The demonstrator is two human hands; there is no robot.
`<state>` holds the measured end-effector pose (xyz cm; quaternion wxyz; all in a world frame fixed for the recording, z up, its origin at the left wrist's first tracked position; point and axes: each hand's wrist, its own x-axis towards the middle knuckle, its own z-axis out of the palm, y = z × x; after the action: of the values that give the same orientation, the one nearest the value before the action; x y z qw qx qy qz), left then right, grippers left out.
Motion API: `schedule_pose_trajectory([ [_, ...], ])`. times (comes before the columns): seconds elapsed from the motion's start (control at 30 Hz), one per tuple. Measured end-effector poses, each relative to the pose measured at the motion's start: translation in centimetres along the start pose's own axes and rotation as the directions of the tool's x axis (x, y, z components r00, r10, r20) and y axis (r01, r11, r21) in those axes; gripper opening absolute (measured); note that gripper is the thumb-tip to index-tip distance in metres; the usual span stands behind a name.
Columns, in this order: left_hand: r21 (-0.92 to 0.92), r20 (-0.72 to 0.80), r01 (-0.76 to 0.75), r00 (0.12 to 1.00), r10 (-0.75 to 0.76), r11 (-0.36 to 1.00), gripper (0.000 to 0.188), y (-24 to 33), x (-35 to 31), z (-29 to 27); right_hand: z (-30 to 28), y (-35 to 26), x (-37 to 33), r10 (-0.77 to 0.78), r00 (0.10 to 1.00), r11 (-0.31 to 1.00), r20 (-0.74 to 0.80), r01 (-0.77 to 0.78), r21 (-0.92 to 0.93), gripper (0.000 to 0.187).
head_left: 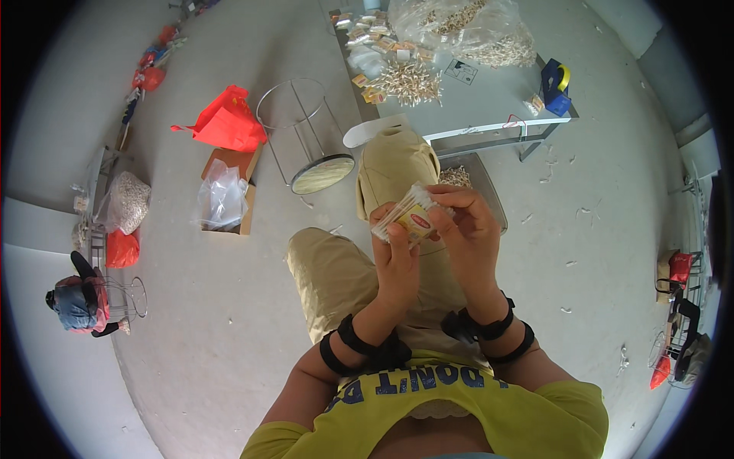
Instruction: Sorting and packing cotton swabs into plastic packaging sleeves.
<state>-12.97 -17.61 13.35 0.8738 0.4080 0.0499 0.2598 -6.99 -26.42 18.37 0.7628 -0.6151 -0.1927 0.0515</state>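
Observation:
Above my lap I hold a small clear packet of cotton swabs (413,219) with a yellow and red label, tilted, its swab tips toward the upper right. My left hand (397,252) grips its lower left end, thumb on the front. My right hand (466,222) closes on its upper right end with thumb and fingers. Beyond my knees, a heap of loose cotton swabs (410,83) lies on the table (489,99), beside several filled packets (371,34). A large clear bag of swabs (497,46) rests at the table's back.
A blue tape dispenser (556,88) stands at the table's right corner. Under the near edge, a bin (489,187) holds swabs. To the left are an overturned metal stool (323,174), a red bag (229,122) and a cardboard box (246,164). Another person (76,298) sits far left.

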Motion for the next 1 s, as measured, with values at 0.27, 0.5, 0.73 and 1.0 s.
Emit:
schedule_pose_trajectory([
  [0.27, 0.096, 0.138, 0.012, 0.990, -0.026, 0.995, 0.053, 1.4, 1.5, -0.3, -1.6, -0.9, 1.4, -0.411, 0.908, 0.837, 0.078, 0.410, -0.362, 0.015],
  [0.5, 0.715, 0.574, -0.567, 0.810, 0.120, 0.408, 0.041, 8.0, 4.3, -0.6, -3.3, -2.1, 2.6, -0.479, 0.751, 0.576, 0.455, 0.660, -0.483, 0.018],
  [0.73, 0.697, 0.712, -0.676, 0.693, -0.118, 0.239, 0.022, 10.6, 0.2, -1.3, -4.4, -3.3, -0.7, -0.350, 0.581, 0.571, 0.734, 0.754, -0.324, 0.014],
  [1.0, 0.782, 0.622, -0.506, 0.677, -0.394, 0.365, 0.017, 10.4, -2.1, -3.2, -5.9, -1.0, -4.5, -0.195, 0.628, 0.670, 0.753, 0.646, -0.366, 0.016],
])
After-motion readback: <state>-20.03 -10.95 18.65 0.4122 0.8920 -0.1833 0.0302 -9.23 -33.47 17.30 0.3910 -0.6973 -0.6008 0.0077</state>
